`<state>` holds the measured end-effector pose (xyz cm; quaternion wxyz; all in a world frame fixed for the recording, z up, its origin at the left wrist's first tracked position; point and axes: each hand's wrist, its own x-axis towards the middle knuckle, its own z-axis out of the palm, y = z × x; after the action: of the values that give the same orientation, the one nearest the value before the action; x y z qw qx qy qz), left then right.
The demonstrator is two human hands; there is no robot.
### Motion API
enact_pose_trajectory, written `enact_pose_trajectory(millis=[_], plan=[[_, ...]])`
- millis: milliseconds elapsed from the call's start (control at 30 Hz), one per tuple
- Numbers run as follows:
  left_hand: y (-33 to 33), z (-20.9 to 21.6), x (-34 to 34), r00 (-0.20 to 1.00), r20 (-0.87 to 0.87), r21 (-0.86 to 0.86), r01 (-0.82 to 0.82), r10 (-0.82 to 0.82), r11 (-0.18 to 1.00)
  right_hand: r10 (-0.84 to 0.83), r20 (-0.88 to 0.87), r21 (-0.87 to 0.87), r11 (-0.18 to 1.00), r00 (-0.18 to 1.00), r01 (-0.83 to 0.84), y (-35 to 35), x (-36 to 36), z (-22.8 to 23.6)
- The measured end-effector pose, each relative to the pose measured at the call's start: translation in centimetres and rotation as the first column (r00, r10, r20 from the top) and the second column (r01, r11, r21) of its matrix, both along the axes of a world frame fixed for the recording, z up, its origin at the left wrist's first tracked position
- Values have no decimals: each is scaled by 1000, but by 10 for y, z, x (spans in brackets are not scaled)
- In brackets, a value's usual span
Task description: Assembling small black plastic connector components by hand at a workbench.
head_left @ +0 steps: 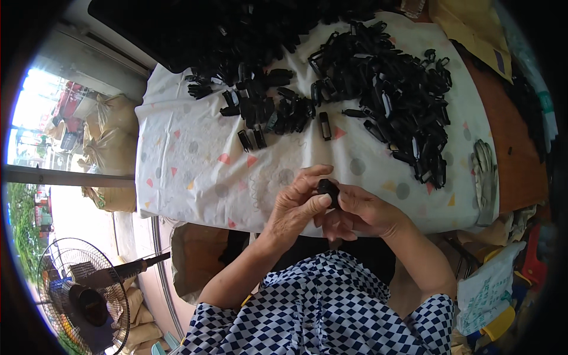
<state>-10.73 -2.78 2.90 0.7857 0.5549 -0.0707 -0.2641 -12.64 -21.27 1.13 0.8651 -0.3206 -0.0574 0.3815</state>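
Observation:
Just above the table's near edge, a small black plastic part [328, 192] is pinched between both my hands. My left hand [299, 198] grips it with thumb and fingers from the left. From the right, the thumb and fingers of my right hand [367, 210] close on it too. Its exact kind is mostly hidden by my fingers. Beyond my hands a single black oblong piece [325, 126] lies on the patterned tablecloth [278, 165]. A large heap of similar black pieces [408, 100] spreads at the right, and a smaller cluster [278, 112] sits left of it.
A big black container [148, 35] stands at the far left with more black pieces beside it. White gloves [484, 171] lie at the table's right edge. A standing fan [86, 299] is at the lower left. Plastic bags [488, 290] hang at the lower right.

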Motion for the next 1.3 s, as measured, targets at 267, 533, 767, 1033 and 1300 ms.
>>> enact_pose_trajectory(millis=[267,533,767,1033,1300], plan=[[12,-14,12,994,104,54,-36,30,998,2,122,-311,950,993,36,20,22,-1],[101,-31,104,763,644,640,-578,56,506,561,730,-518,81,391,851,-15,91,2],[95,-29,128,799,561,813,-481,-218,328,730,629,-509,127,267,852,-17,116,8],[101,-39,91,903,402,531,-365,151,765,505,783,-527,227,364,819,-7,95,-7],[49,-36,16,896,443,464,-227,-3,856,-86,284,-497,839,955,223,11,29,5]])
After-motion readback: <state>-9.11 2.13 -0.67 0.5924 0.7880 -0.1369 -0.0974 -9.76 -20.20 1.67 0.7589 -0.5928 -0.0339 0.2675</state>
